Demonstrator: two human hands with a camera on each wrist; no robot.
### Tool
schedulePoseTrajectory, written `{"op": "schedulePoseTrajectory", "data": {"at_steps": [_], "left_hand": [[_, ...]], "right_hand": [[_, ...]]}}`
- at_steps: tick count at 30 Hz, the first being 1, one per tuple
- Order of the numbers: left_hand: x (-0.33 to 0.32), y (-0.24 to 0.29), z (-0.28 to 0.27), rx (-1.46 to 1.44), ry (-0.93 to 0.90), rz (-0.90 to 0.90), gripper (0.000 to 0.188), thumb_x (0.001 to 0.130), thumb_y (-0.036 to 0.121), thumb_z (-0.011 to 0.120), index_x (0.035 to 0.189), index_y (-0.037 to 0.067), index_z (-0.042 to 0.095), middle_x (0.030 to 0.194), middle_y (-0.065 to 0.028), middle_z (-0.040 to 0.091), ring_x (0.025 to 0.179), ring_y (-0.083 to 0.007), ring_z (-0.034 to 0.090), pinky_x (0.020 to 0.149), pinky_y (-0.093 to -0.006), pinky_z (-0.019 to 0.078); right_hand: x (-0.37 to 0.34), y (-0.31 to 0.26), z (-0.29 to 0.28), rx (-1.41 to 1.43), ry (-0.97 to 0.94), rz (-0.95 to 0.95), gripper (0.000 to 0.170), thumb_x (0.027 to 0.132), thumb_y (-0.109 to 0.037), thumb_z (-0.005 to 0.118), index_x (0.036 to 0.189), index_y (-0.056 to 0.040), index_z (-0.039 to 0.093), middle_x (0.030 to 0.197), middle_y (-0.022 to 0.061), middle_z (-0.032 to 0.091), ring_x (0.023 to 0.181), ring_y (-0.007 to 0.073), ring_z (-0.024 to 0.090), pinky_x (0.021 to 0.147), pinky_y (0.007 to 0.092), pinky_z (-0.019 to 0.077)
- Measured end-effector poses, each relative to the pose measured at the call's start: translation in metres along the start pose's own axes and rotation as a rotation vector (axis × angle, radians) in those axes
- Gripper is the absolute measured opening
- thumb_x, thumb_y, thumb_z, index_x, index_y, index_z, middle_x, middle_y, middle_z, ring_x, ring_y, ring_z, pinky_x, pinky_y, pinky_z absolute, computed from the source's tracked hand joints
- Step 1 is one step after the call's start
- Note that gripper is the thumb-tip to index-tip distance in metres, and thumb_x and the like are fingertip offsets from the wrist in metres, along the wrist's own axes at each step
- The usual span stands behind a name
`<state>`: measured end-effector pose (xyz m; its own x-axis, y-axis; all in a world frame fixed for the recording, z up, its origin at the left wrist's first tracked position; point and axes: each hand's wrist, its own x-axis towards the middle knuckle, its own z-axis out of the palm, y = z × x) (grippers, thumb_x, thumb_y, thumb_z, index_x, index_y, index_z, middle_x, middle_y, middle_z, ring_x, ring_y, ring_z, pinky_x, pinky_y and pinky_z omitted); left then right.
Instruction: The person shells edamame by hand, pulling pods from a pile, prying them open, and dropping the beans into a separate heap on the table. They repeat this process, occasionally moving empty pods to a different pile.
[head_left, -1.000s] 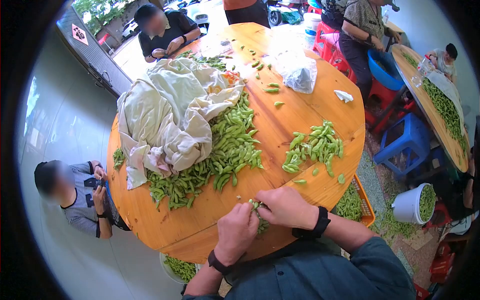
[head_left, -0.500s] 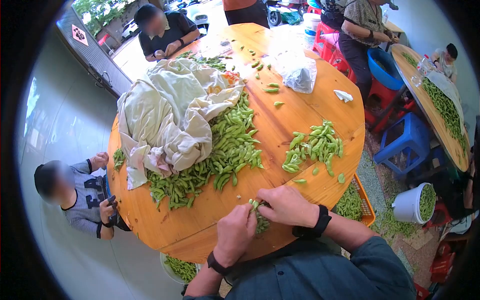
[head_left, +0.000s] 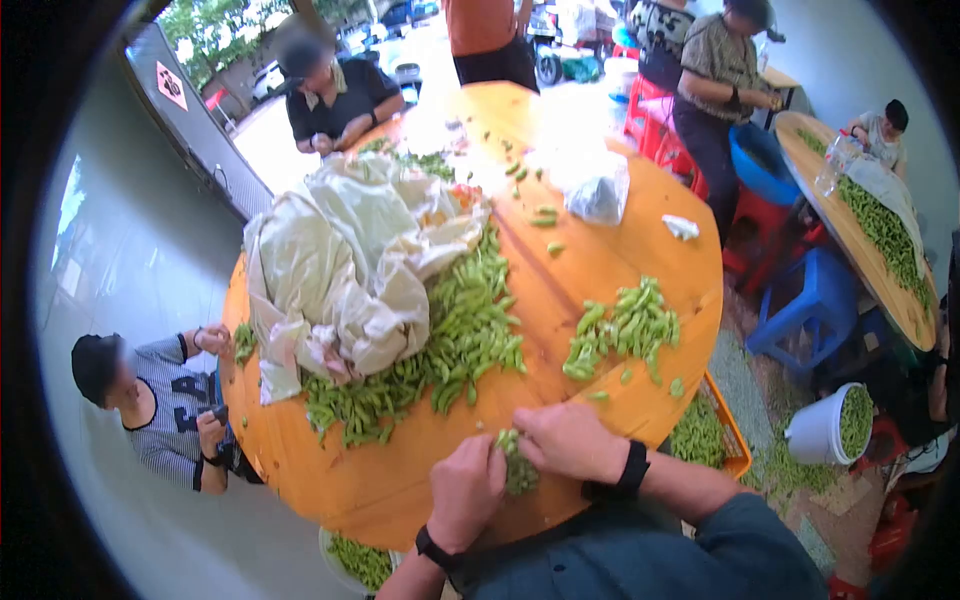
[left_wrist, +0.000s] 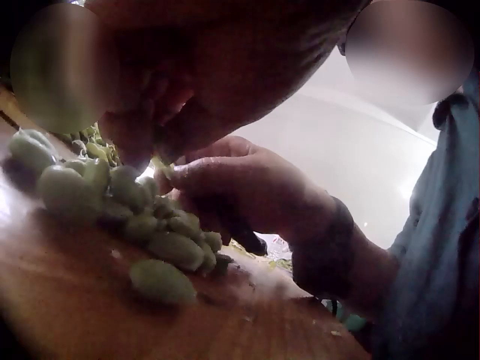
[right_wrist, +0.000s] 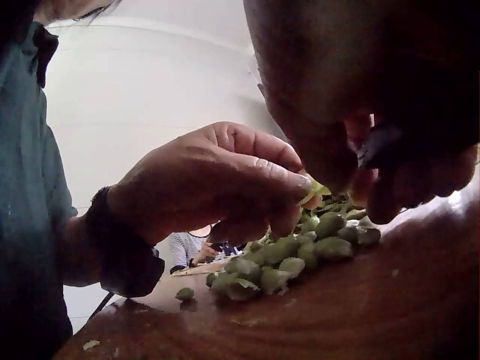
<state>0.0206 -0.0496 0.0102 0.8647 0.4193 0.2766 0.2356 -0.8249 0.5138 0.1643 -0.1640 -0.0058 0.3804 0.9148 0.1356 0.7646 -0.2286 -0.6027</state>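
Observation:
Close together over the table's near edge are my two hands. My left hand (head_left: pixel 468 490) pinches a green bean pod (right_wrist: pixel 318 192) between thumb and fingers. Beside it is my right hand (head_left: pixel 570 440), its fingers curled round a small dark object (right_wrist: pixel 377 142); I cannot tell what kind it is. In the left wrist view, the right fingertips meet the left ones by the pod. Right below both hands lies a heap of shelled green beans (head_left: pixel 520 472), with one loose bean (left_wrist: pixel 162 281) at its side.
A cream cloth (head_left: pixel 340 265) covers part of a big heap of pods (head_left: pixel 470 330). A smaller pod pile (head_left: pixel 625 325) lies to the right, with a plastic bag (head_left: pixel 597 195) beyond. An orange crate (head_left: pixel 738 455) stands by the table. Two people (head_left: pixel 165 410) sit round it.
The head view has tilted, so the table sits lower in it. My hands stay together over the beans. The person at the left has parted their hands, one reaching to the table's edge.

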Motion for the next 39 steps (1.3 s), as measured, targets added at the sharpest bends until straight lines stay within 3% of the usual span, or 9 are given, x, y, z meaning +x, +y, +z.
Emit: {"op": "schedulePoseTrajectory", "data": {"at_steps": [5, 11, 14, 16, 18, 22, 28, 32, 39], "left_hand": [[-0.002, -0.01, 0.002, 0.023, 0.048, -0.036, 0.013, 0.085, 0.011, 0.065, 0.094, 0.002, 0.065, 0.082, -0.0182, 0.067, 0.074, -0.0366, 0.066, 0.063, -0.041, 0.0519], [-0.008, -0.01, 0.004, -0.23, 0.0, -0.149, 0.018, 0.084, 0.012, 0.07, 0.099, 0.003, 0.065, 0.084, -0.0157, 0.069, 0.075, -0.0305, 0.069, 0.065, -0.0365, 0.054], [-0.007, -0.013, 0.0, -0.315, -0.1, -0.048, 0.017, 0.096, 0.014, 0.06, 0.112, 0.01, 0.056, 0.088, -0.0088, 0.071, 0.07, -0.0258, 0.068, 0.062, -0.0298, 0.0509], [-0.005, -0.016, 0.007, -0.755, -0.092, -0.142, 0.015, 0.096, 0.009, 0.06, 0.109, 0.005, 0.056, 0.078, -0.0016, 0.066, 0.062, -0.0122, 0.061, 0.054, -0.0242, 0.0456], [-0.001, -0.009, 0.002, -1.01, -0.142, -0.279, 0.012, 0.095, 0.008, 0.061, 0.106, 0.004, 0.057, 0.077, -0.0009, 0.065, 0.061, -0.0107, 0.059, 0.053, -0.0235, 0.0446], [0.002, -0.008, 0.001, -1.34, -0.237, -0.459, 0.008, 0.093, 0.006, 0.063, 0.1, 0.002, 0.061, 0.077, -0.0006, 0.062, 0.062, -0.0113, 0.056, 0.056, -0.0247, 0.0451], [-0.002, 0.001, -0.004, -0.197, 0.084, 0.078, 0.012, 0.094, 0.008, 0.063, 0.103, 0.001, 0.063, 0.084, -0.002, 0.064, 0.074, -0.0116, 0.059, 0.066, -0.0254, 0.0487], [-0.001, 0.005, 0.0, -0.268, 0.132, 0.004, 0.017, 0.084, 0.01, 0.07, 0.098, 0.001, 0.068, 0.081, -0.0165, 0.068, 0.07, -0.0292, 0.068, 0.065, -0.0327, 0.0537], [-0.001, 0.004, -0.002, -0.935, -0.107, -0.507, 0.015, 0.091, 0.01, 0.066, 0.099, -0.003, 0.067, 0.078, -0.0022, 0.066, 0.066, -0.0095, 0.061, 0.061, -0.0238, 0.0498]], "right_hand": [[0.001, 0.0, 0.001, -0.075, -0.011, 0.04, 0.02, 0.086, -0.024, 0.059, 0.083, -0.0049, 0.056, 0.068, 0.0187, 0.063, 0.064, 0.0396, 0.064, 0.058, 0.0506, 0.0505], [-0.004, 0.007, -0.004, 0.536, -0.02, -0.103, 0.025, 0.091, -0.024, 0.06, 0.102, -0.0015, 0.063, 0.084, 0.022, 0.067, 0.073, 0.0356, 0.067, 0.068, 0.0427, 0.0535], [-0.007, 0.011, -0.004, 0.697, -0.144, 0.016, 0.025, 0.094, -0.025, 0.06, 0.103, -0.0017, 0.064, 0.081, 0.0127, 0.066, 0.068, 0.0198, 0.065, 0.064, 0.0331, 0.053], [-0.008, 0.008, -0.011, 0.825, -0.189, 0.072, 0.025, 0.094, -0.025, 0.059, 0.102, -0.0016, 0.063, 0.079, 0.0083, 0.065, 0.067, 0.0142, 0.063, 0.062, 0.0296, 0.0522], [-0.009, -0.001, -0.029, 0.935, -0.336, 0.175, 0.02, 0.099, -0.024, 0.055, 0.103, -0.006, 0.063, 0.073, -0.0043, 0.058, 0.067, 0.0041, 0.054, 0.06, 0.0207, 0.0453], [-0.01, 0.004, -0.018, 1.163, -0.335, 0.176, 0.02, 0.099, -0.026, 0.056, 0.098, -0.0065, 0.061, 0.069, -0.0056, 0.053, 0.061, 0.0027, 0.05, 0.054, 0.0197, 0.0411], [-0.009, 0.004, -0.01, 1.127, -0.28, 0.279, 0.024, 0.096, -0.028, 0.058, 0.095, -0.0038, 0.062, 0.069, -0.0039, 0.054, 0.059, 0.0049, 0.051, 0.053, 0.0213, 0.0432], [-0.009, 0.002, -0.004, 1.119, -0.228, 0.293, 0.024, 0.098, -0.028, 0.057, 0.095, -0.005, 0.061, 0.07, -0.0039, 0.054, 0.059, 0.004, 0.051, 0.052, 0.0205, 0.0434], [-0.01, 0.006, -0.002, 1.089, -0.267, 0.232, 0.023, 0.1, -0.029, 0.055, 0.1, -0.0073, 0.062, 0.073, -0.0054, 0.055, 0.063, 0.0023, 0.051, 0.055, 0.0191, 0.0442]]}}
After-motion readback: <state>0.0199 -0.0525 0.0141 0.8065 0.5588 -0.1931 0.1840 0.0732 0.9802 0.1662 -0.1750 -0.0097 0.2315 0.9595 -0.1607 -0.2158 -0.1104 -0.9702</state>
